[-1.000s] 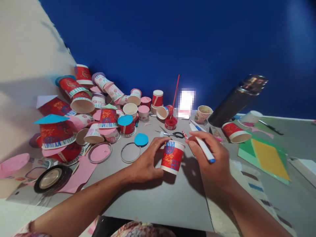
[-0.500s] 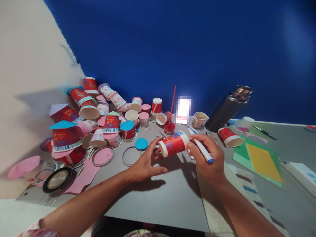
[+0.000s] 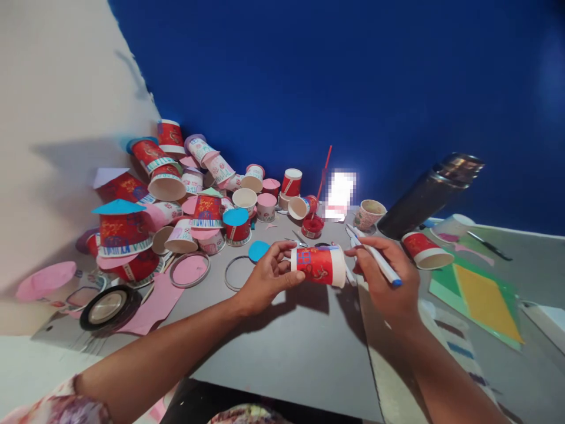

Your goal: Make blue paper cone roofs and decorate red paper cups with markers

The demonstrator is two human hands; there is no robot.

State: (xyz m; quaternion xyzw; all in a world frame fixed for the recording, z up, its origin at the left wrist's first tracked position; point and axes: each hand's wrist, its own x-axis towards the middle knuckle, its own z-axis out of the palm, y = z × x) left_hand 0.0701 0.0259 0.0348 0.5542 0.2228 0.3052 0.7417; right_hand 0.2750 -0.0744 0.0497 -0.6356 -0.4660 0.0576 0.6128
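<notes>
My left hand (image 3: 271,277) grips a red paper cup (image 3: 315,265) by its base end, thumb along the near side and fingers behind. The cup lies sideways in the air above the grey table, its white rim toward the right. Blue marker lines like a window show on its red side. In my right hand (image 3: 388,271) is a white marker pen (image 3: 375,259) with a blue end, held between thumb and fingers. Its tip end points up and left, just apart from the cup's rim. Scissors (image 3: 300,238) lie partly hidden behind the cup.
Decorated paper cups (image 3: 123,232) are heaped on the left by the wall. A roll of tape (image 3: 110,309) and metal rings (image 3: 238,272) lie before them. A dark flask (image 3: 428,194) leans at the back right, near a paint pot (image 3: 312,227) and green and yellow sheets (image 3: 485,303).
The cup has been turned in my left hand, so another part of its side faces me. My right hand with the marker has moved slightly away from it. The view has shifted slightly.
</notes>
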